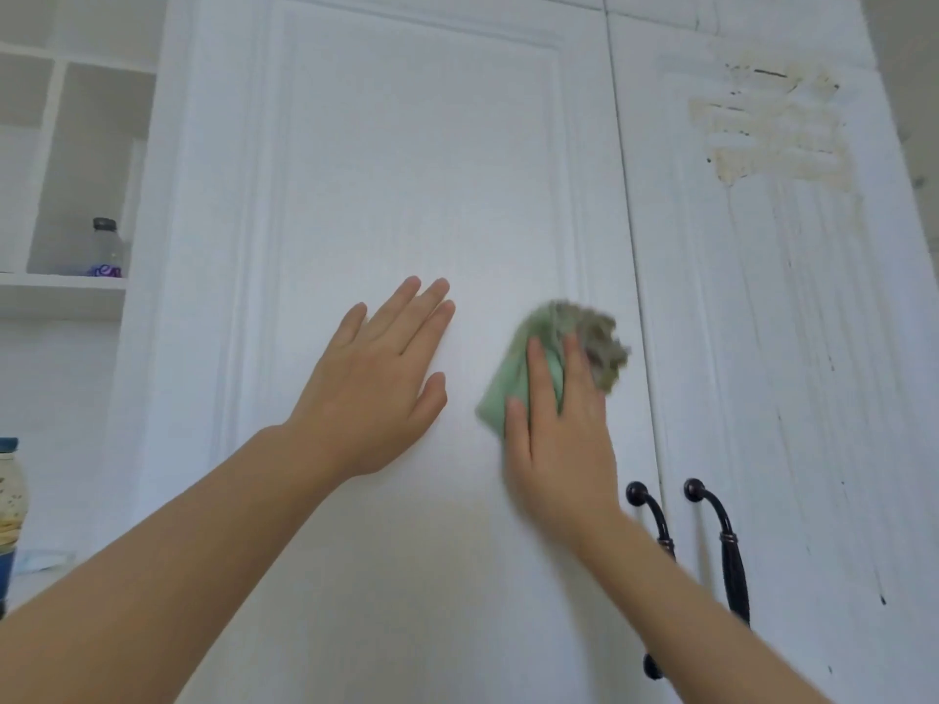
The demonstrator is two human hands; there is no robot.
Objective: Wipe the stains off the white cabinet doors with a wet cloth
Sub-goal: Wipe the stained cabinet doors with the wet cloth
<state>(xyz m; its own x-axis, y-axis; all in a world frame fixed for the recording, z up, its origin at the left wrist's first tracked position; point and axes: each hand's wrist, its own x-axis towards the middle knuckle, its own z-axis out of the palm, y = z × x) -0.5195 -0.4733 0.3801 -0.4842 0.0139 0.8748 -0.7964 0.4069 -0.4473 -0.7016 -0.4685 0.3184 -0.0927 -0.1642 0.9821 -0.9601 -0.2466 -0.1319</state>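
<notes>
Two tall white cabinet doors fill the view. My left hand (pixel 378 378) lies flat with straight fingers on the left door (pixel 416 170). My right hand (pixel 559 429) presses a green cloth (pixel 554 348), soiled grey-brown at its upper edge, against the same door near its right edge; the hand and cloth are blurred. The right door (pixel 792 348) carries a large yellowish-brown stain (pixel 772 129) near its top, with thin dark drip streaks running down below it.
Two dark curved handles, the left (pixel 653 520) and the right (pixel 726 546), sit where the doors meet. Open white shelves at the left hold a clear bottle (pixel 104 249). A jar with a blue lid (pixel 10 505) stands at the far left edge.
</notes>
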